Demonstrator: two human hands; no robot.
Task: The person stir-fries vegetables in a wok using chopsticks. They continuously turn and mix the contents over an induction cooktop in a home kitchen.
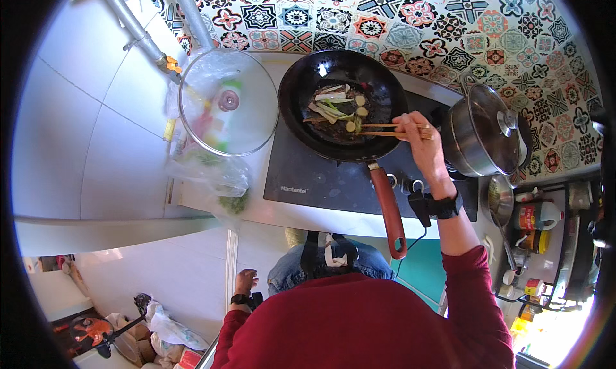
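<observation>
My right hand (417,134) holds a pair of wooden chopsticks (385,134) over the right side of a black frying pan (385,75). Their tips touch a bit of greenish food beside a round pale slice (351,127), perhaps ginger. Two similar slices and several strips of scallion (332,96) lie on the pan's dark, oily bottom. The pan sits on a black cooktop (308,176), its reddish-brown handle (385,205) jutting past the counter's front edge. Low at my side, my left hand (246,281) hangs with loosely bent fingers and nothing visible in it.
Left of the pan, a glass lid (250,80) covers plastic bags with greens (233,203). A lidded steel pot (462,138) stands to the right, near a ladle (499,200) and a rack of bottles (527,217). A metal pipe with a yellow valve (172,64) runs along the wall.
</observation>
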